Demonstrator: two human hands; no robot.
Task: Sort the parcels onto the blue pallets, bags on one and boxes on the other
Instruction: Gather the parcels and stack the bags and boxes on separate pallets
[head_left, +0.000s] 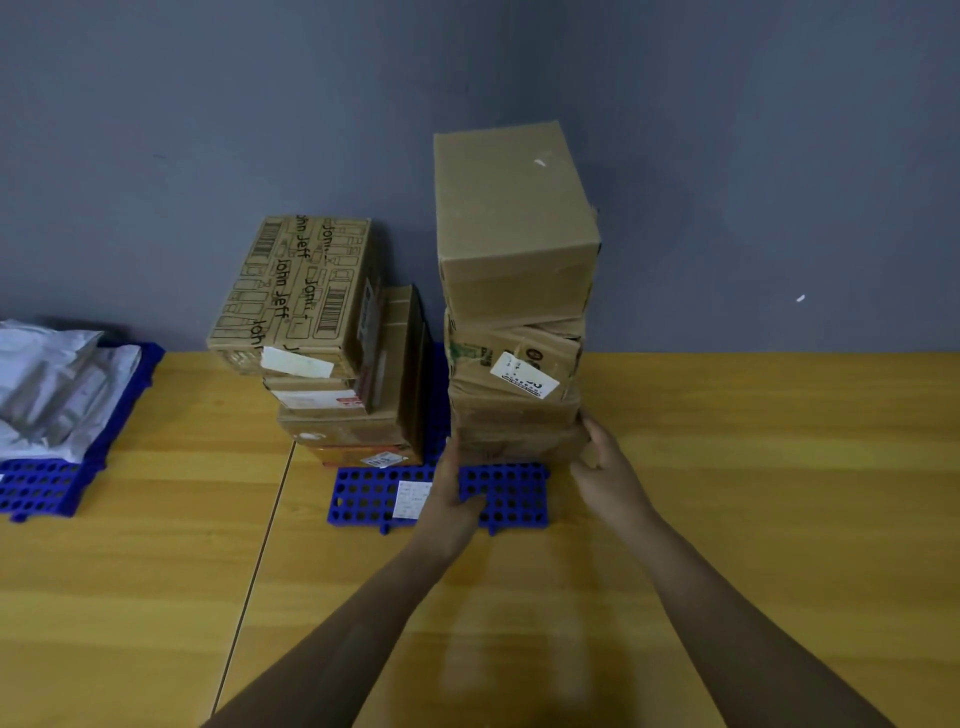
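Note:
Two stacks of cardboard boxes stand on a blue pallet against the wall. The right stack is tall, topped by a large plain box; its bottom box sits between my hands. My left hand presses the bottom box's left side, thumb over the pallet. My right hand touches its right corner with fingers bent. The left stack carries a printed box on top. Grey bags lie piled on a second blue pallet at far left.
A wooden table with a seam left of the middle carries everything. A grey wall rises right behind the stacks. A white label lies on the box pallet's front part.

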